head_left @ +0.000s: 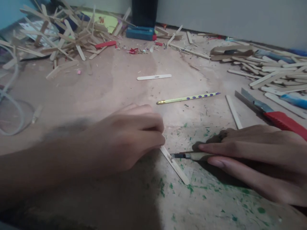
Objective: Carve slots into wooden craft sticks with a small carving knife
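My left hand (pixel 134 137) is closed on one end of a popsicle stick (pixel 178 171), which slants down toward me on the table. In my right hand (pixel 254 159) a carving knife (pixel 199 156) with a pale handle is gripped between thumb and fingers. Its dark blade tip touches the stick near a small notch or mark. Past my hands lie a yellow pencil (pixel 189 98) with purple dots and another popsicle stick (pixel 154 77) with a slot at its middle. The red utility knife (pixel 283 118) rests beyond my right hand, blade out.
A messy pile of popsicle sticks (pixel 69 35) stands at the back left; more sticks (pixel 275 72) are heaped at the right. A blue block-like thing (pixel 140 33) sits by the wall. A white cable (pixel 18 108) loops at the left. Green paint flecks mark the table (pixel 211 195).
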`<state>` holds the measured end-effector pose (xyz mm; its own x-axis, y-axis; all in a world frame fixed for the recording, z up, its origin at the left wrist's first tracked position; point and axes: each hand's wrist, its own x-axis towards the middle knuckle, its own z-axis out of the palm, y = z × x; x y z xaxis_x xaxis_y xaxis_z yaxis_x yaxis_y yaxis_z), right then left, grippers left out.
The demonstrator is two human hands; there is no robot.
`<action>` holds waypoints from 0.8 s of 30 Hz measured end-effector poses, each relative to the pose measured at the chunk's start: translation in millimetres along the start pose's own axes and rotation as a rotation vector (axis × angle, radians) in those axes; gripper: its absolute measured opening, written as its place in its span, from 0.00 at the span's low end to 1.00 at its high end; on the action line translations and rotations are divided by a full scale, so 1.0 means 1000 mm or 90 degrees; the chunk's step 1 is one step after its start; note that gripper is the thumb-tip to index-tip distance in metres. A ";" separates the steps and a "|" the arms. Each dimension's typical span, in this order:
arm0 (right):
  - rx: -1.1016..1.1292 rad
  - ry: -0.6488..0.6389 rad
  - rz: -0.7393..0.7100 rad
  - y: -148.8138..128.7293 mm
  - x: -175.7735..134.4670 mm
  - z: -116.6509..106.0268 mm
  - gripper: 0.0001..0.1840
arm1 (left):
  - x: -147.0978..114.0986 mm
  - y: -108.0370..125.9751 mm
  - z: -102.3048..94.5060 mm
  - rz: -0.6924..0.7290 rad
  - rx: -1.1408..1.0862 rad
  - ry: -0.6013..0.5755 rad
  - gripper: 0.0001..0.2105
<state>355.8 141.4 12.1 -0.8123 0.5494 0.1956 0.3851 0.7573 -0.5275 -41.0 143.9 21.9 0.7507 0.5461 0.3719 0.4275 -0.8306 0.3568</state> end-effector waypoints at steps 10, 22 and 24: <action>0.037 -0.033 -0.030 -0.004 0.027 -0.010 0.25 | 0.001 0.002 -0.003 -0.005 -0.006 -0.017 0.19; -0.007 -0.012 -0.075 -0.016 0.043 -0.005 0.14 | -0.001 -0.003 0.002 -0.021 -0.043 -0.003 0.18; -0.022 0.008 -0.072 -0.015 0.040 -0.002 0.13 | 0.000 -0.002 0.002 -0.017 -0.043 -0.003 0.18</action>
<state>318.1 152.7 29.2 -0.8460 0.4640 0.2627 0.3062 0.8261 -0.4730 -41.3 145.5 19.1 0.7422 0.5667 0.3577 0.4119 -0.8068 0.4235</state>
